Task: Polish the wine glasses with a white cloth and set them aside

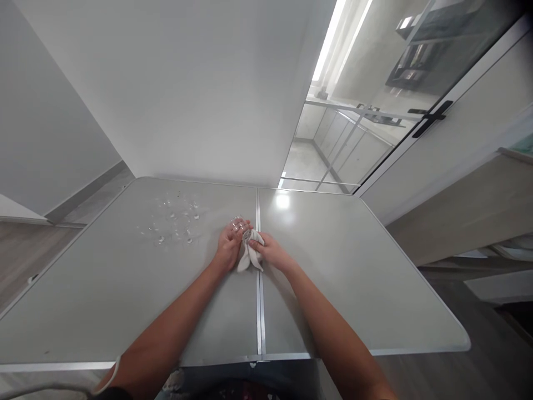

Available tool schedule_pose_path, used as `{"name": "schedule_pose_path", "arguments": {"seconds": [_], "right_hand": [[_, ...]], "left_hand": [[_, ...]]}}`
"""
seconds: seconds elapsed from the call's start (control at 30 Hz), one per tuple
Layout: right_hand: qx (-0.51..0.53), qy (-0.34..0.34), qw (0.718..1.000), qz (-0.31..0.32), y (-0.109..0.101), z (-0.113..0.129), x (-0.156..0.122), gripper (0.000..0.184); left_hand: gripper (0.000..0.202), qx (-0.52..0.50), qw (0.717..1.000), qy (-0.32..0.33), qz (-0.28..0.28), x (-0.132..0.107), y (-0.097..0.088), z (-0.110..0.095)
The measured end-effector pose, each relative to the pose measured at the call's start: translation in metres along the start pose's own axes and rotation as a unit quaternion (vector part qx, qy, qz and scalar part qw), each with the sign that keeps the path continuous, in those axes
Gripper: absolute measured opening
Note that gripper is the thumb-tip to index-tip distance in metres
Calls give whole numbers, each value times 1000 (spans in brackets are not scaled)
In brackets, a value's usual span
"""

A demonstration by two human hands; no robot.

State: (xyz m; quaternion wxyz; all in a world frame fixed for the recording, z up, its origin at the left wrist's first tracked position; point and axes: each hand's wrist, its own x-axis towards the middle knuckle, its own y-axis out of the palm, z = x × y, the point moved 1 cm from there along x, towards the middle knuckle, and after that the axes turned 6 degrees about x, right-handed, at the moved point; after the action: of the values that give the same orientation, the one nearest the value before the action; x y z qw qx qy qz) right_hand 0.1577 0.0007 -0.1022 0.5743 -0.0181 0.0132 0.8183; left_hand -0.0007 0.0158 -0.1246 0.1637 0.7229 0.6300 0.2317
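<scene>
Forearms (179, 311); cloth (245, 260), prob. glass (240, 224) btwn hands (228, 245).

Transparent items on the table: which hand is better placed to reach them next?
Probably the left hand, nearer the transparent items, though it would need to release its clear piece first. The right hand holds the white cloth.

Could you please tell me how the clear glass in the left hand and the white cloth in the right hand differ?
The clear glass is transparent and shiny, while the white cloth is opaque and matte. The glass has a firm, rounded form; the cloth is bunched, with loose ends toward the person. The left hand holds the glass; the right hand grips the cloth. Both meet between the hands.
</scene>
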Motion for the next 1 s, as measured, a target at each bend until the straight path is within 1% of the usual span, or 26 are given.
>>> {"name": "schedule_pose_path", "arguments": {"seconds": [0.03,0.1,0.13,0.17,0.2,0.23,0.3,0.33,0.37,0.43,0.47,0.5,0.53,0.57,0.6,0.63,0.67,0.7,0.73,0.77,0.8,0.83,0.9,0.93,0.97,1.0], "right_hand": [[-133,-49,990,-16,2,1,1,19],[-367,-125,921,-34,8,1,2,11],[-426,-141,893,-43,10,0,3,9],[-446,-140,883,-49,13,-1,3,9],[-431,-125,893,-49,14,-2,4,10],[-379,-98,919,-44,14,-3,4,12],[-186,-17,982,-7,11,-4,2,20],[-66,27,997,25,9,-4,0,26],[50,67,995,60,7,-4,-3,32],[206,126,962,126,5,-2,-7,45],[233,139,950,154,4,-1,-9,48],[226,138,949,171,5,1,-10,49],[184,122,960,172,5,2,-10,46],[108,95,977,157,6,3,-10,41],[2,60,991,121,8,4,-8,34],[-124,20,990,71,9,4,-7,26],[-250,-14,968,19,11,5,-5,18],[-357,-39,933,-23,12,5,-4,14],[-430,-50,900,-49,14,5,-3,13],[-461,-52,884,-62,16,4,-3,14],[-448,-46,891,-60,17,3,-2,15],[-394,-35,917,-48,17,2,-2,17],[-191,1,981,-23,16,-1,-1,26],[-70,18,997,-28,14,-3,0,31],[42,25,997,-59,12,-4,1,36],[132,22,984,-118,9,-6,2,39]], "left_hand": [[56,11,1000,15,-11,1,0,1],[56,27,999,34,-26,3,-1,2],[56,28,998,35,-33,5,-1,2],[56,26,998,32,-38,5,-2,2],[55,22,999,23,-43,6,-3,2],[54,17,999,9,-44,6,-4,2],[55,-1,999,-33,-22,5,-5,1],[57,-12,999,-52,0,3,-5,-1],[60,-23,997,-66,24,1,-4,-2],[67,-43,994,-77,63,-2,-3,-6],[69,-48,993,-75,76,-4,-3,-7],[70,-48,993,-69,83,-4,-2,-8],[70,-43,994,-59,84,-5,-1,-8],[69,-36,995,-44,81,-4,-1,-8],[67,-24,997,-26,72,-3,-1,-7],[65,-12,998,-6,56,-1,-1,-5],[63,-1,999,10,36,1,-1,-4],[62,8,1000,21,16,3,-1,-2],[62,12,1000,23,1,5,-1,0],[61,14,1000,19,-8,6,-2,1],[60,12,1000,8,-10,6,-2,2],[59,7,1000,-5,-4,6,-3,3],[59,-6,1000,-21,16,5,-4,3],[59,-13,999,-20,25,5,-4,2],[60,-20,999,-11,31,5,-4,0],[60,-25,999,4,33,5,-4,-1]]}}
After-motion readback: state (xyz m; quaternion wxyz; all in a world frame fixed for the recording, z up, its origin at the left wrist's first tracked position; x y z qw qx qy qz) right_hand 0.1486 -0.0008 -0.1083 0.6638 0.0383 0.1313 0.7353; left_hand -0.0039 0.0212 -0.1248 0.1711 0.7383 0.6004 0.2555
